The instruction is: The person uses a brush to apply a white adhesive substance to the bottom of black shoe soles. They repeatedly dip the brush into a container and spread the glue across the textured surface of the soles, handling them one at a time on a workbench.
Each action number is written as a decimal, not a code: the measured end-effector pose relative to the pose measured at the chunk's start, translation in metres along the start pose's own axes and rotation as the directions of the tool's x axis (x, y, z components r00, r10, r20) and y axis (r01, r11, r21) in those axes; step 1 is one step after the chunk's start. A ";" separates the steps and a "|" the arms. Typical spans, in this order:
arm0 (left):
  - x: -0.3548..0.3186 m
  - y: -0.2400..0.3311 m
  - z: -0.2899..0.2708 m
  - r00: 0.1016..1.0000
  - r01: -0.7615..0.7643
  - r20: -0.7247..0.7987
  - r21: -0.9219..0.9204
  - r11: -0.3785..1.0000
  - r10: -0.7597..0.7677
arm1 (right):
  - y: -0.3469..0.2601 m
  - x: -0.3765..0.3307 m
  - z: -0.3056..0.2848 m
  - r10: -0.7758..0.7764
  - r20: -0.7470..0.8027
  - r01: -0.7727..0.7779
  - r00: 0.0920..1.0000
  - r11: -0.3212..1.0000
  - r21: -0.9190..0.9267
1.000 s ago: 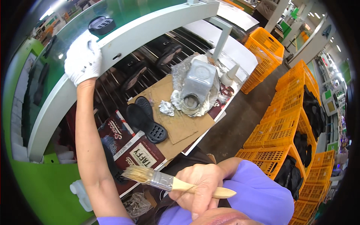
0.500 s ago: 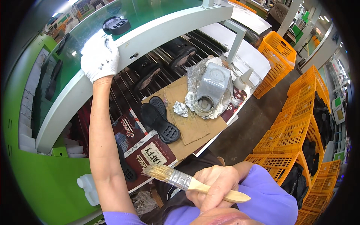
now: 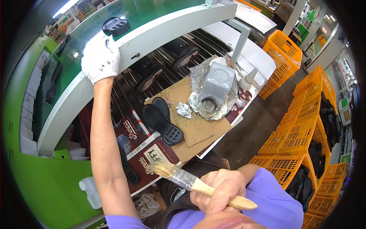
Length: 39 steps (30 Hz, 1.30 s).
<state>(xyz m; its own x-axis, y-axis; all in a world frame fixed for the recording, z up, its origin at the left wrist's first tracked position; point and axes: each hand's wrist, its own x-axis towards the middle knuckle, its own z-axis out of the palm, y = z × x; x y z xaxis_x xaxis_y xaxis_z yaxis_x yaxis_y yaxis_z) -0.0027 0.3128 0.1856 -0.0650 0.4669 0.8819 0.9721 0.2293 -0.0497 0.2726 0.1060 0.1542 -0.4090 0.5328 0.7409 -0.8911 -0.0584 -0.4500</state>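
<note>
My right hand (image 3: pixel 218 191) is closed around the wooden handle of a flat paintbrush (image 3: pixel 183 180). Its pale bristles point left, over the printed cartons. My left hand (image 3: pixel 101 59), in a white glove, lies over the pale metal rail (image 3: pixel 143 40) of a conveyor, its fingers reaching onto the green belt (image 3: pixel 152 13); glare washes out the fingertips. Just beyond them a black shoe sole (image 3: pixel 115 26) rests on the belt; whether they touch it I cannot tell. Two more black soles (image 3: pixel 162 124) lie overlapping on a cardboard sheet (image 3: pixel 190 131) before me.
A grey metal can (image 3: pixel 217 86) and a white nozzle bottle (image 3: pixel 248 79) stand on the cardboard's right, beside crumpled wrapping (image 3: pixel 184 110). Black shoes (image 3: pixel 148 74) sit on a roller rack below the rail. Orange crates (image 3: pixel 293 133) line the right; a white jug (image 3: pixel 90 192) is lower left.
The sole on the belt has shifted slightly left. My right hand and the paintbrush have moved a little to the right, while my left hand stays nearly in place.
</note>
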 end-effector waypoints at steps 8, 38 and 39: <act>0.000 0.002 -0.002 0.999 0.004 0.032 0.051 0.999 -0.006 | 0.004 0.005 0.006 -0.053 0.000 0.053 0.999 0.998 0.024; -0.002 -0.002 0.011 0.998 -0.061 -0.023 0.175 0.983 0.066 | 0.011 0.004 -0.028 0.157 -0.429 -0.341 0.890 0.853 -0.395; -0.001 -0.005 0.012 0.995 -0.069 -0.062 0.172 0.983 0.081 | 0.013 0.007 -0.031 0.175 -0.501 -0.387 0.847 0.851 -0.356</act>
<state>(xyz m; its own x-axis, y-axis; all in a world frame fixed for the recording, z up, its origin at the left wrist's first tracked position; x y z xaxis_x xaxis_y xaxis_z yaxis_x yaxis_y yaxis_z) -0.0097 0.3210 0.1795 0.0279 0.4305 0.9022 0.9208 0.3402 -0.1908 0.2642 0.1350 0.1386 -0.4044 0.8644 0.2989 -0.5303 0.0446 -0.8466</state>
